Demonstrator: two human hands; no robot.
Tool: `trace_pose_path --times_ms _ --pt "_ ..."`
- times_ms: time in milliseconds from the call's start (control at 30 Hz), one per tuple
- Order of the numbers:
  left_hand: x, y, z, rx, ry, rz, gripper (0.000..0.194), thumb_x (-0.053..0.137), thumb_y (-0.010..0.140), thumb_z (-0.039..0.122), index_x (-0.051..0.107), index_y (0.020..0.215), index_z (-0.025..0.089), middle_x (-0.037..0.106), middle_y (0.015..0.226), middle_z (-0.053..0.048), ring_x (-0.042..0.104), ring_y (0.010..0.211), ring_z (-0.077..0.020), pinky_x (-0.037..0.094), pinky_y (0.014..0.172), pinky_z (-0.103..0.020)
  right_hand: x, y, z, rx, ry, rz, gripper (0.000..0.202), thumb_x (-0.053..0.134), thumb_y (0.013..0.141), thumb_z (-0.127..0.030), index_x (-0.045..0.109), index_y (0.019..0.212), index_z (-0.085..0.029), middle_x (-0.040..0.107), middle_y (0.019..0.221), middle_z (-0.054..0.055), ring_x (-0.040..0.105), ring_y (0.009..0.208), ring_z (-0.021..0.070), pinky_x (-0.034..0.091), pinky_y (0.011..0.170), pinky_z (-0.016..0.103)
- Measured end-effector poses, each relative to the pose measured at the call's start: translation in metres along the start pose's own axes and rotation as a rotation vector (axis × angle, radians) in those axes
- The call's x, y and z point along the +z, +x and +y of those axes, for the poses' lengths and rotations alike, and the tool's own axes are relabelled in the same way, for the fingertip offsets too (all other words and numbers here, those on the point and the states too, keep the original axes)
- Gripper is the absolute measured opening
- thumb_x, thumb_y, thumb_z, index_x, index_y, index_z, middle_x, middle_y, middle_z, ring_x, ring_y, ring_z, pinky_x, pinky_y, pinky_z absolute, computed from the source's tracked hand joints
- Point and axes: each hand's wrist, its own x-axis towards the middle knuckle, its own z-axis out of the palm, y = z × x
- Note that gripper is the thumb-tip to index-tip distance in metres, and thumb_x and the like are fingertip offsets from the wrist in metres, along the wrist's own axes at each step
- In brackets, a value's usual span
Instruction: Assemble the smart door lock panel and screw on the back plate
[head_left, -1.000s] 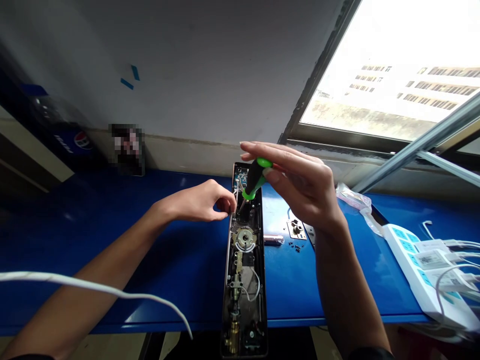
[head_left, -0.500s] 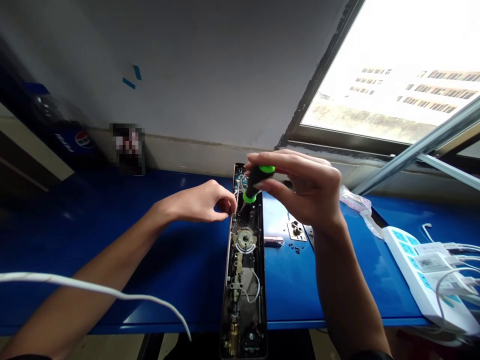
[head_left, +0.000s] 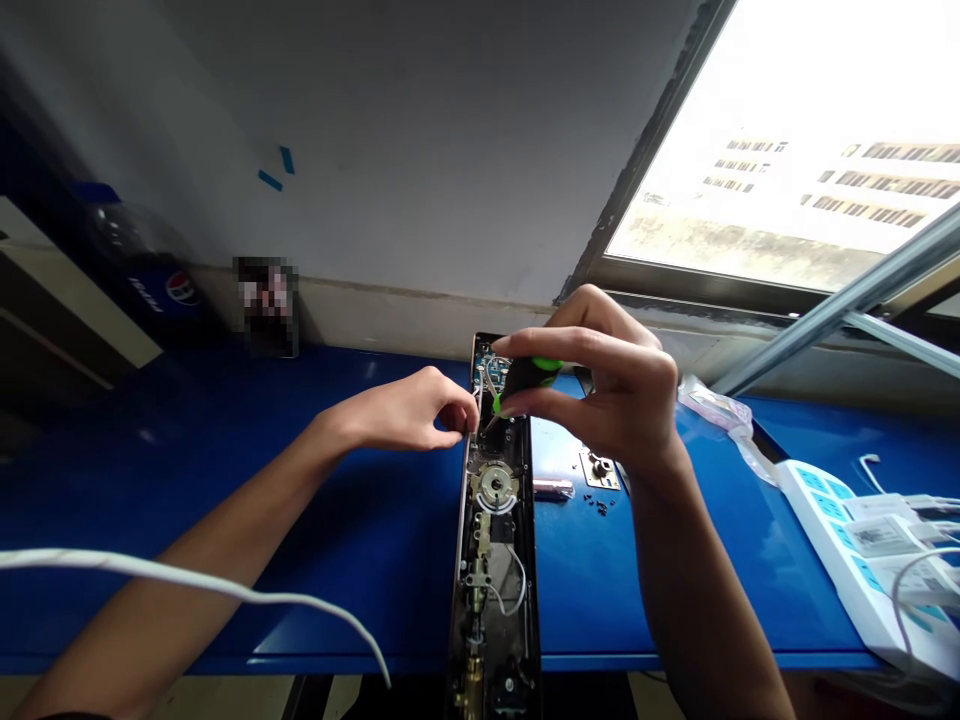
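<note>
A long, narrow black housing (head_left: 534, 560) lies open across the front edge of the blue table, showing a round metal part (head_left: 496, 485), brass fittings, white wires and a circuit board at its far end. My right hand (head_left: 607, 375) grips a black and green screwdriver (head_left: 529, 378) between thumb and fingers, its shaft slanting down into the housing. My left hand (head_left: 442, 412) is closed at the housing's left rim, fingertips pinched there; what they hold is too small to make out.
Right of the housing are a small metal plate (head_left: 600, 468), several loose screws (head_left: 598, 504) and a wrapped cylinder (head_left: 553, 489). A white power strip (head_left: 847, 560) with plugs lies far right. A bottle (head_left: 161, 285) stands back left. A white cable (head_left: 225, 582) crosses the left forearm.
The screwdriver is tilted further over in my right hand, whose fingers have closed more around its handle. My left hand stays at the rim. The whole view has shifted slightly.
</note>
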Motion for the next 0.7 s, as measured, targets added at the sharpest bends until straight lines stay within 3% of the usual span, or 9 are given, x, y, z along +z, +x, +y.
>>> trace_pose_path --times_ms 133,200,333,400,533,700 --pt "0.000 0.000 0.000 0.009 0.004 -0.002 0.023 0.064 0.081 0.008 0.079 0.095 0.017 0.078 0.088 -0.001 0.072 0.080 -0.0158 0.054 0.074 -0.023 -0.001 0.001 -0.005 0.088 0.135 -0.148 0.046 0.063 0.098 -0.013 0.064 0.142 -0.028 0.073 0.126 0.006 0.071 0.111 0.0205 0.062 0.094 0.039" --pt "0.000 0.000 0.001 0.000 0.008 -0.002 0.021 0.063 0.081 0.008 0.079 0.092 0.016 0.078 0.087 -0.001 0.072 0.079 -0.0155 0.053 0.074 -0.023 -0.001 0.001 -0.004 0.075 0.146 -0.153 0.047 0.068 0.095 -0.013 0.066 0.139 -0.028 0.075 0.122 0.005 0.073 0.108 0.0204 0.063 0.091 0.038" --pt "-0.001 -0.001 0.004 -0.009 0.019 0.006 0.018 0.063 0.081 0.009 0.077 0.089 0.016 0.077 0.083 0.000 0.071 0.076 -0.0144 0.052 0.071 -0.022 0.001 0.001 0.003 -0.023 0.003 -0.036 0.044 0.090 0.077 -0.034 0.078 0.118 -0.026 0.068 0.089 0.002 0.064 0.076 0.0160 0.059 0.067 0.033" --pt "-0.001 -0.001 0.004 0.005 0.020 0.009 0.018 0.063 0.081 0.010 0.078 0.090 0.016 0.078 0.085 -0.001 0.072 0.078 -0.0152 0.053 0.073 -0.023 0.001 0.001 0.003 -0.004 0.015 -0.060 0.043 0.087 0.081 -0.035 0.076 0.122 -0.026 0.069 0.095 0.003 0.066 0.082 0.0167 0.060 0.072 0.033" --pt "0.000 -0.001 0.001 0.030 0.015 0.014 0.021 0.063 0.081 0.010 0.079 0.094 0.016 0.079 0.089 -0.003 0.072 0.080 -0.0173 0.054 0.074 -0.025 -0.001 0.002 -0.004 0.074 0.146 -0.216 0.050 0.070 0.094 -0.017 0.062 0.143 -0.027 0.074 0.129 0.005 0.072 0.115 0.0213 0.062 0.092 0.035" --pt "0.001 -0.001 -0.001 0.046 0.011 0.011 0.022 0.062 0.081 0.008 0.078 0.091 0.016 0.079 0.088 -0.002 0.072 0.081 -0.0173 0.053 0.074 -0.025 -0.003 0.002 -0.005 0.010 0.175 -0.219 0.044 0.077 0.089 -0.016 0.069 0.132 -0.023 0.077 0.121 0.005 0.075 0.103 0.0182 0.063 0.088 0.031"
